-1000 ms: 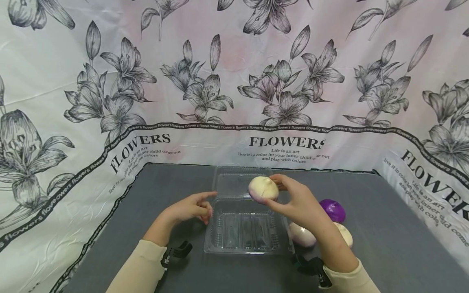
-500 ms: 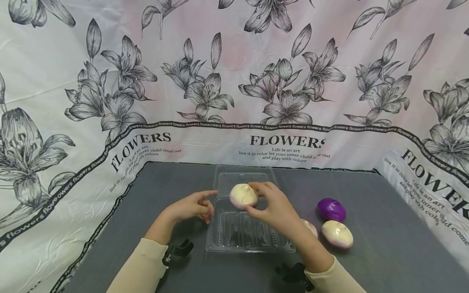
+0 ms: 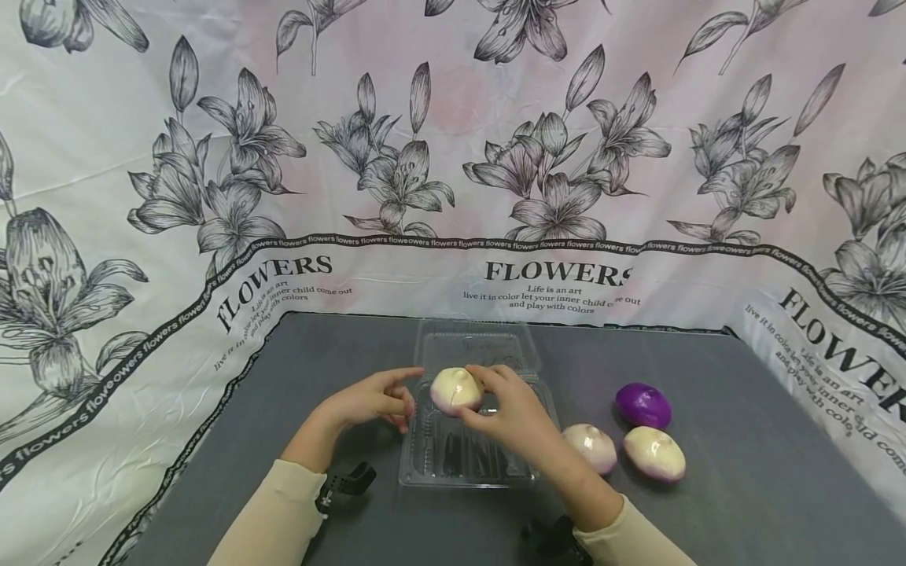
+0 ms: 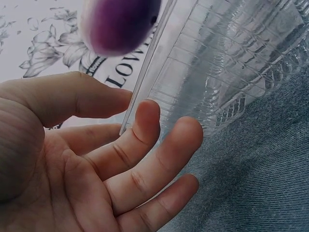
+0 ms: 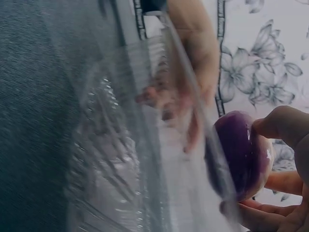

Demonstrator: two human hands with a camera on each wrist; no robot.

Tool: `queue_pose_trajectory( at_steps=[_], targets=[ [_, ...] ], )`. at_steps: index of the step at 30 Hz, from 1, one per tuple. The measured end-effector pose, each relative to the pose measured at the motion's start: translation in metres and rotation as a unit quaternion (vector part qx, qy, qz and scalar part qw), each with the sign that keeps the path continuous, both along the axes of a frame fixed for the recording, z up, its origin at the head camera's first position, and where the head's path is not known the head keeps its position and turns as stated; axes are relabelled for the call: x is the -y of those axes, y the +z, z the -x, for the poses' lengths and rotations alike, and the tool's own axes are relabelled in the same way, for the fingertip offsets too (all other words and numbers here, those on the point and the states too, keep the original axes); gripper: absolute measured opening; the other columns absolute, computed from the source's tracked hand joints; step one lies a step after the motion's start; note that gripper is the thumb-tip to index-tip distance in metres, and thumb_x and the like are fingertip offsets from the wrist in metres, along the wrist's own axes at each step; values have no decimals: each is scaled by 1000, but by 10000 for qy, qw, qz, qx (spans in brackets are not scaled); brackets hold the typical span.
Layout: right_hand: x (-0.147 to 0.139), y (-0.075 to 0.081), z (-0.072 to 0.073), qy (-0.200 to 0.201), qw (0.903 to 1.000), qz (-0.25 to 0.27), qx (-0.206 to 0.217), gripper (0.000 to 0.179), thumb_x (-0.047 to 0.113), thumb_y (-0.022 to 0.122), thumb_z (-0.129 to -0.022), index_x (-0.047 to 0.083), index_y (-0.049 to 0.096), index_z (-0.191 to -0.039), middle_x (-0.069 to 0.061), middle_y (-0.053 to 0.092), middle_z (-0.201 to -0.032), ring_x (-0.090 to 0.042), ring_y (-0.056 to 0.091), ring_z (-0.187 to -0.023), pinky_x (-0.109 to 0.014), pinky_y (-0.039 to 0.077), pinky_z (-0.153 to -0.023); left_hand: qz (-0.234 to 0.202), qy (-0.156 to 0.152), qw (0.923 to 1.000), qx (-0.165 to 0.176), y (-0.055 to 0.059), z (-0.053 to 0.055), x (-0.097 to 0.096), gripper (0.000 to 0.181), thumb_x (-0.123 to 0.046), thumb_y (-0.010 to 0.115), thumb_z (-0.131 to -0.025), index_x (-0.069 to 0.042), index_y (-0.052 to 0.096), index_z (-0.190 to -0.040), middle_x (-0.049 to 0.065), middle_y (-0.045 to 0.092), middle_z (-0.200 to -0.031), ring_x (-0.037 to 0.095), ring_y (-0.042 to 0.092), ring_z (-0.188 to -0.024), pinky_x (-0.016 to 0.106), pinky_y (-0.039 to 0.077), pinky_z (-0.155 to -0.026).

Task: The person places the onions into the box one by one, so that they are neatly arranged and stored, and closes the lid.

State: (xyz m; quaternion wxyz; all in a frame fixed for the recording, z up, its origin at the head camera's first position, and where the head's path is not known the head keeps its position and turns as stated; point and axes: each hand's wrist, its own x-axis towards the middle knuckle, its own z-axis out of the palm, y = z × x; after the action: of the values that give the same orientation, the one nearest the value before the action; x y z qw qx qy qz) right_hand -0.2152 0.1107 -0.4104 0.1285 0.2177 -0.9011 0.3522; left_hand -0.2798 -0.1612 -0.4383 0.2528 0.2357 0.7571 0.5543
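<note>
My right hand [image 3: 506, 409] grips a white-and-purple turnip [image 3: 453, 391] between thumb and fingers, over a clear plastic clamshell container [image 3: 418, 472] standing with its lid open. In the right wrist view the purple side of this turnip [image 5: 241, 154] faces the camera, close above the container's rim. My left hand [image 3: 375, 401] is at the container's left edge, index finger stretched along it. In the left wrist view, the rim [image 4: 145, 77] runs between the thumb and the curled middle finger.
Right of the container a pale turnip [image 3: 591, 448] lies beside the right forearm. Farther right are a purple turnip [image 3: 642, 406] and a cream-and-purple turnip [image 3: 654, 454] on the grey tabletop [image 3: 743, 472]. A flower-printed cloth [image 3: 396, 299] hangs behind and at the sides.
My right hand has carried the turnip left and lower over the container, uncovering the turnips on the right. The left hand keeps its place.
</note>
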Motion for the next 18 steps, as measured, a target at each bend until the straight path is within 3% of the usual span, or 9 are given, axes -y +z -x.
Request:
queue_pose_trajectory(
  at_steps=[11, 18],
  targets=[
    [13, -17, -6, 98, 9985, -520, -147, 58, 29, 85, -84, 6, 66, -134, -7, 65, -118, -21, 65, -96, -38, 55, -76, 154, -57, 9997, -192, 0, 0, 1, 73, 1, 57, -96, 6, 21, -160, 9, 67, -86, 25, 67, -73, 50, 56, -78],
    [17, -24, -6, -112, 9960, -879, -59, 60, 33, 83, -85, 5, 65, -135, -10, 67, -119, -18, 65, -89, -36, 53, -70, 135, -69, 9994, -304, 0, 0, 2, 73, 0, 60, -97, 8, 21, -159, 9, 68, -87, 30, 67, -74, 47, 55, -75]
  ],
)
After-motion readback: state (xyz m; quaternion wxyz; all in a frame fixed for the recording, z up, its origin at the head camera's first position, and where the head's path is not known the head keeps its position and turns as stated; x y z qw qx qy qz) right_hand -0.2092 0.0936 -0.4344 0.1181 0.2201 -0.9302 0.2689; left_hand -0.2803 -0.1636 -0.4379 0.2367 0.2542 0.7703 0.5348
